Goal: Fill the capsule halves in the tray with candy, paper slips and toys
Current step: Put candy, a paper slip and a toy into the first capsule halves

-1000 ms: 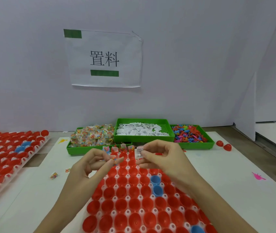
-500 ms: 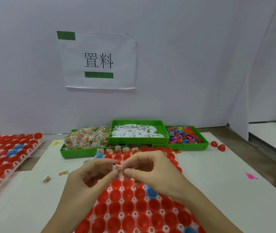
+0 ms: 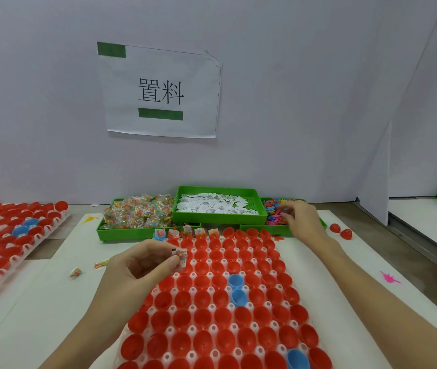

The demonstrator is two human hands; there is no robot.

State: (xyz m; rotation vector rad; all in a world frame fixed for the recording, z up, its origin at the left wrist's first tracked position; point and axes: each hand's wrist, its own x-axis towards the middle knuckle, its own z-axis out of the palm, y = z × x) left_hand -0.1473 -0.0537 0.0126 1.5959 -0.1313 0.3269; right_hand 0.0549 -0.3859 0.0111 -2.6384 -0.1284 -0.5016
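A person's two bare forearms reach in from the bottom edge, which cuts off the elbows. The left hand point(image 3: 142, 265) hovers above the far left part of a white plastic tray point(image 3: 206, 286) of red and blue capsule halves, thumb and fingertips pinched on a small candy packet with a white paper slip point(image 3: 181, 258) pressed against it; its print is too small to read. The right hand point(image 3: 301, 219) is well apart, stretched to the far right into a green bin of small multicoloured plastic toys point(image 3: 274, 214), fingers curled down among them; whether they already grip one cannot be told, and the hand hides much of that bin. Beside it sit a raised green bin of white paper slips point(image 3: 214, 207) and, left of that, a green bin of clear-wrapped candy packets point(image 3: 138, 215), its right end tucked under the middle bin. In the tray's farthest row, about five halves on the left hold packets standing upright; the rest look empty. The tray's near rows run off the bottom edge. A second white tray of red capsule halves point(image 3: 12, 235) is cut off at the left. Two loose candy packets point(image 3: 89, 269) lie on the white table point(image 3: 345, 302) between the trays, two loose red capsule halves point(image 3: 341, 231) lie right of the bins, and a pink toy point(image 3: 389, 278) lies on the open stretch to the right.
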